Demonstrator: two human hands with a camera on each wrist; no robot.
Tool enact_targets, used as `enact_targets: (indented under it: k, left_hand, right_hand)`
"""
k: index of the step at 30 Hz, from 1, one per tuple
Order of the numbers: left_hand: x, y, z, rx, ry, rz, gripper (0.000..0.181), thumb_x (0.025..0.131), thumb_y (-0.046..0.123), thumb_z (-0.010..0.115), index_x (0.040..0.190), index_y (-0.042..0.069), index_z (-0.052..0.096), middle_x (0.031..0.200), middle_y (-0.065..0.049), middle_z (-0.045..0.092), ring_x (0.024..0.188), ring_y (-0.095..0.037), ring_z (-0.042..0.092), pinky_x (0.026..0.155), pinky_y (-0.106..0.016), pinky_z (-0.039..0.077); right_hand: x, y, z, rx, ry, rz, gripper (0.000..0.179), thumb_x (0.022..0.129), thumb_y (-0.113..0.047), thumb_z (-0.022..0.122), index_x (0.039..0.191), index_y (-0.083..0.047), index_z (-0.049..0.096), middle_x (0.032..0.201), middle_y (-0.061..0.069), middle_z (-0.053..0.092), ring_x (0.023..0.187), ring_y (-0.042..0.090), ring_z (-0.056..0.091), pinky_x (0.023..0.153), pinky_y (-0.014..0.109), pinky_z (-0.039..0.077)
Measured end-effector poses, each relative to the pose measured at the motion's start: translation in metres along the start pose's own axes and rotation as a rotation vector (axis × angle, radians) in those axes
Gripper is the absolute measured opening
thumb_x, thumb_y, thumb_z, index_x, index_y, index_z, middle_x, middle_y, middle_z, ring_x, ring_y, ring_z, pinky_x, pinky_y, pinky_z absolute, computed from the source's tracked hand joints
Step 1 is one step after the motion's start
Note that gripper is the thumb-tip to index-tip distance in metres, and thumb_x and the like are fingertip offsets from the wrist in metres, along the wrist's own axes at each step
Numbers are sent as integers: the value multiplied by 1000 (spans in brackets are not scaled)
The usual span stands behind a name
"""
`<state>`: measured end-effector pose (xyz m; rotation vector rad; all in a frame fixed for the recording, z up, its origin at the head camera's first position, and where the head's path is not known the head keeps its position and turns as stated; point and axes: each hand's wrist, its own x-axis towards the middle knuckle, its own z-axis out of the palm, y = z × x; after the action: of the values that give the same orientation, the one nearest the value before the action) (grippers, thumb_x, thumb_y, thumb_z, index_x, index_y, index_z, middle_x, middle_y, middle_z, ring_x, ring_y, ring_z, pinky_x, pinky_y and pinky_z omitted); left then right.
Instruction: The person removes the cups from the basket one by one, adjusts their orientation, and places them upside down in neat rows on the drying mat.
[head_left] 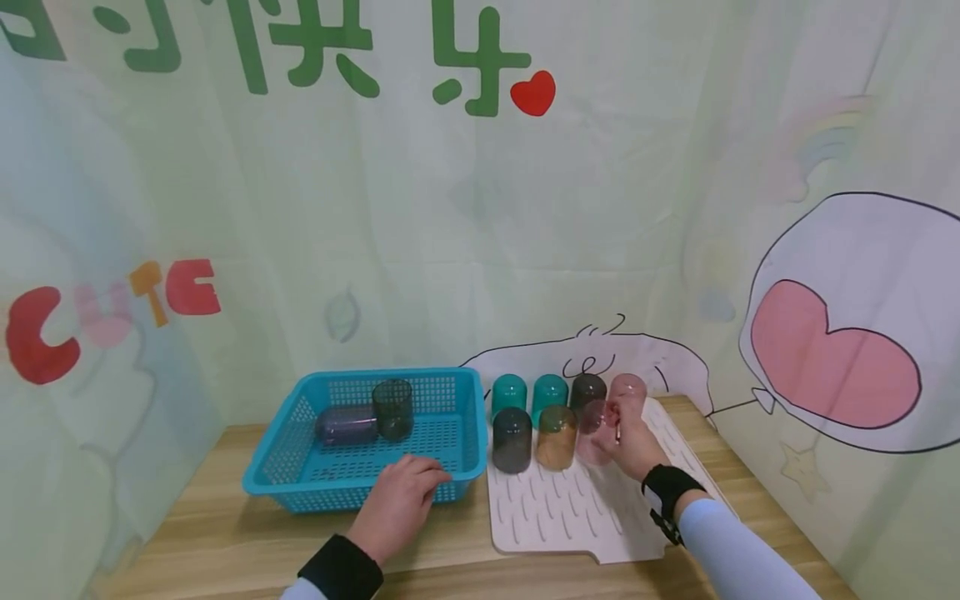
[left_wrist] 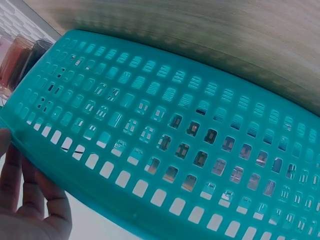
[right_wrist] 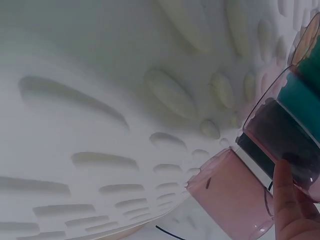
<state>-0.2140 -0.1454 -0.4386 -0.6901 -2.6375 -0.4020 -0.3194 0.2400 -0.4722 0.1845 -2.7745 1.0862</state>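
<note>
My right hand [head_left: 632, 440] grips a clear pink cup [head_left: 594, 442] that stands upside down in the front row on a white ribbed drying mat [head_left: 555, 517]. In the right wrist view, fingers [right_wrist: 283, 192] lie against that cup's side, and another pink cup [right_wrist: 232, 195] is beside it. Left of it stand an amber cup [head_left: 556, 442] and a dark grey cup [head_left: 512, 442]. At the front rim of a blue perforated basket [head_left: 352, 493], my left hand [head_left: 401, 504] is loosely bent with nothing in it; whether it touches the rim I cannot tell.
Inside the basket, a purple cup [head_left: 348, 425] lies on its side next to an upright dark cup [head_left: 393, 410]. The mat's back row has two teal cups [head_left: 509, 393], a dark one [head_left: 588, 390] and a pink one. A printed curtain [head_left: 450, 208] hangs behind the wooden table [head_left: 187, 533].
</note>
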Motion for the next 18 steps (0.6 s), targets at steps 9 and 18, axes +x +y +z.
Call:
enact_targets:
  k: [9, 18]
  left_hand:
    - [0, -2, 1, -3, 21, 15, 24, 82, 8, 72, 103, 21, 73, 102, 7, 67, 98, -13, 54, 83, -42, 51]
    - [0, -2, 2, -3, 30, 18, 24, 82, 8, 72, 102, 22, 73, 103, 8, 67, 98, -13, 54, 83, -42, 51]
  right_hand:
    - [-5, -8, -3, 19, -55, 92, 64, 90, -27, 67, 134, -15, 23, 123, 21, 47, 104, 31, 46, 90, 49, 51]
    - [-5, -7, -2, 55, -69, 130, 69, 89, -26, 68, 137, -17, 20, 129, 21, 44, 108, 33, 44, 94, 55, 47]
